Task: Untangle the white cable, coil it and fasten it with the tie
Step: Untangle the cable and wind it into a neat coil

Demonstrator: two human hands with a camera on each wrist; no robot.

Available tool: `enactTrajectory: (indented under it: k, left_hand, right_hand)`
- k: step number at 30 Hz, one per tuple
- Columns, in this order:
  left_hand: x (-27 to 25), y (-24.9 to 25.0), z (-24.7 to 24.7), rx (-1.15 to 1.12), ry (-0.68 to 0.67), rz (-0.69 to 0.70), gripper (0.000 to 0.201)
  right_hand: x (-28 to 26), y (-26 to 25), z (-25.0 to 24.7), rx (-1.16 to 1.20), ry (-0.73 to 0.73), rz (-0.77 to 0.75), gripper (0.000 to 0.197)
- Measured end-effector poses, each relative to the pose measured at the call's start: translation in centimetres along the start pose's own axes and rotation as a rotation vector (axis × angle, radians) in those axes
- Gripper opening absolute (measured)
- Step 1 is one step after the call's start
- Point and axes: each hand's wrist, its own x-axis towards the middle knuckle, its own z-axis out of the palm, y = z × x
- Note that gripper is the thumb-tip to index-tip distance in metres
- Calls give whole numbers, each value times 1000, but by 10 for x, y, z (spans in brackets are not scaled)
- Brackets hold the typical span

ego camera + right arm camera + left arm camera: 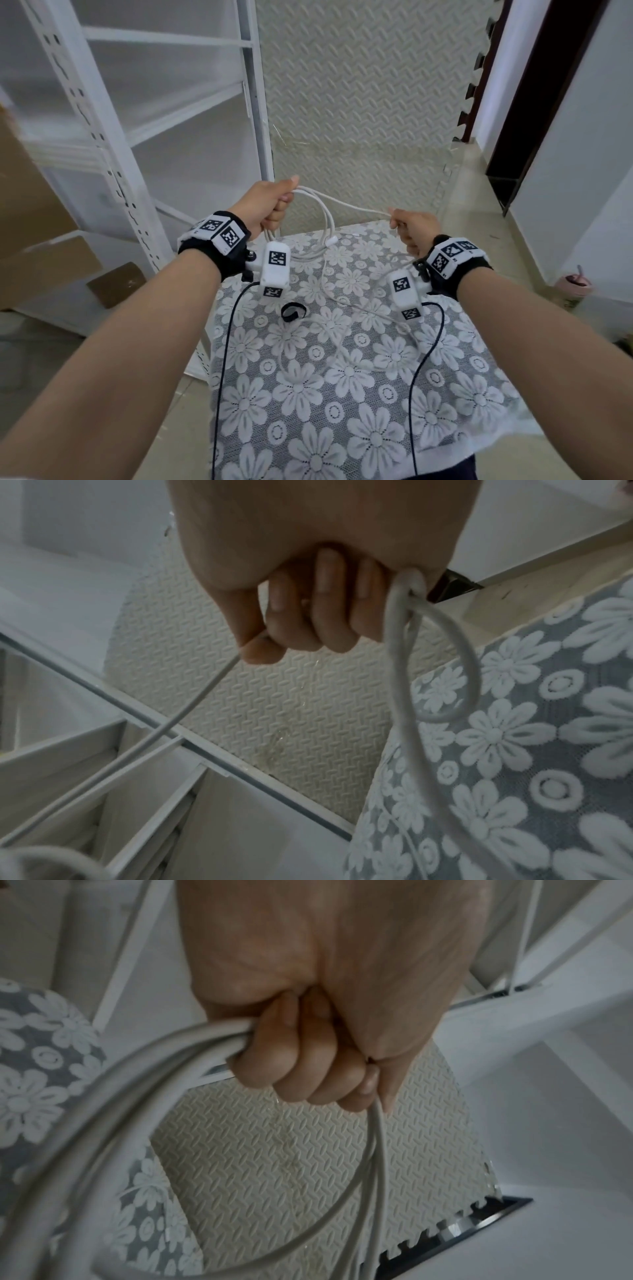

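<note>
White cable (342, 205) taut btwn L grip (270, 205), fisted on loops, & R grip (412, 229), pinching strand.

From my head view the room reads bright and evenly lit, shadows soft. Wide-angle bending bows the white shelving (144, 113) at ten o'clock, and its edges smear slightly. Both wrist views come through dimmer, grey and grainy. The white cable (113, 1085) at eight o'clock in my left wrist view is soft, too close to focus.
</note>
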Motion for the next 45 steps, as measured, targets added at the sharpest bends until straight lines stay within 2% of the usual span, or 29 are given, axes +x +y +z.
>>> enactTrajectory:
  k: [4, 6, 8, 12, 16, 20, 23, 25, 29, 33, 37, 41, 45]
  left_hand:
    - [0, 6, -1, -25, 24, 14, 45]
    - [0, 9, -1, -54, 38, 30, 45]
    - [0, 11, 3, -60, 36, 37, 45]
    - [0, 8, 14, 7, -17, 30, 45]
    - [0, 0, 23, 16, -85, 10, 46]
    - [-2, -1, 24, 57, -108, -3, 46]
    - [-3, -2, 22, 67, -101, -4, 46]
    - [-3, -3, 23, 80, -89, -5, 46]
    - [-2, -5, 22, 112, -56, -3, 46]
    - [2, -9, 15, -77, 19, -24, 46]
    - [3, -16, 18, -236, 73, -53, 46]
    - [4, -20, 21, -368, 59, -83, 46]
    - [6, -23, 20, -412, 11, -134, 47]
  right_hand:
    - [-1, 12, -9, -325, 104, -2, 46]
    - [-1, 20, -10, -367, 106, 8, 44]
    - [-2, 23, -6, -350, 40, -5, 38]
    - [-9, 5, 18, -241, -129, -144, 30]
    - [-24, -26, 46, -130, -359, -250, 38]
    - [-37, -37, 60, -277, -500, -249, 58]
    - [-42, -36, 59, -321, -468, -269, 68]
    - [-43, -36, 58, -360, -428, -289, 68]
    - [-44, -37, 50, -477, -394, -316, 52]
    - [-43, -29, 41, -398, -421, -397, 28]
    - [-44, -18, 50, -225, -352, -376, 29]
    - [-41, -13, 57, -202, -288, -375, 10]
    - [-39, -12, 57, -70, -367, -303, 10]
